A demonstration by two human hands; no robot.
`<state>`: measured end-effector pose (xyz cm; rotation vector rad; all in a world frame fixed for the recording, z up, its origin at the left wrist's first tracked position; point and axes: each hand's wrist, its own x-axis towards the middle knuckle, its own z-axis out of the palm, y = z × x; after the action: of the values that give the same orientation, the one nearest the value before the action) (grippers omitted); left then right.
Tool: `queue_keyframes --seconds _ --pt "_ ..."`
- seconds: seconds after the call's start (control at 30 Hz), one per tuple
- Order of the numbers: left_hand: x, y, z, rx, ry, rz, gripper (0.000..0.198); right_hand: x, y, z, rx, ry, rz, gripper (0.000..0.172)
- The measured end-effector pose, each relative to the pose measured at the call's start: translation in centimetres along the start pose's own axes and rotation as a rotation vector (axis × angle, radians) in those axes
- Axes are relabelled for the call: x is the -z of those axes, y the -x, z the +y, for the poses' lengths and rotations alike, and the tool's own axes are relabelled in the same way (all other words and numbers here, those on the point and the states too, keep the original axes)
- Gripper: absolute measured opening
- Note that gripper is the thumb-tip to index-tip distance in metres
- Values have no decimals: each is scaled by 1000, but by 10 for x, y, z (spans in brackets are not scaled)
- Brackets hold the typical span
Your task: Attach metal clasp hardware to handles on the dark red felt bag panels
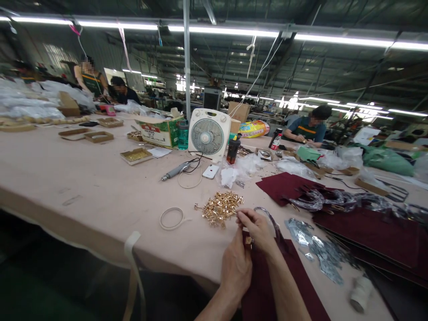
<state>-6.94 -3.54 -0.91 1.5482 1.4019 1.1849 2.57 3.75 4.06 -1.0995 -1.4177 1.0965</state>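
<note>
Near edge of the worktop (110,196): left hand (236,263) grips a maroon panel (259,281), best kept steady; right hand (257,229) pinches beside its gold fitting (248,240), whatever it holds unclear.

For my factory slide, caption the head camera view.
Left hand and right hand at a maroon panel, beside piled gold-coloured fittings.

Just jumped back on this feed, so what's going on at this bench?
A person's left hand appears to hold a maroon piece beside a gold fitting. The right hand reaches over it, fingertips close together; whether they pinch something small is unclear. A pile of gold fittings lies just beyond the hands, silver metal plates to the right.
</note>
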Motion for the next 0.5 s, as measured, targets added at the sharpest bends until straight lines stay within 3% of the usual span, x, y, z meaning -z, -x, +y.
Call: queue_keyframes --seconds 0.23,0.4,0.5 --pt "-1 0 -3 150 -213 -57 35 -27 -30 26 102 551 -226 19" --pt "2 -1 -1 135 -173 -78 36 -33 -32 25 111 652 -222 17" --pt "5 -1 2 121 -153 -83 37 -30 -30 24 79 745 -140 15"
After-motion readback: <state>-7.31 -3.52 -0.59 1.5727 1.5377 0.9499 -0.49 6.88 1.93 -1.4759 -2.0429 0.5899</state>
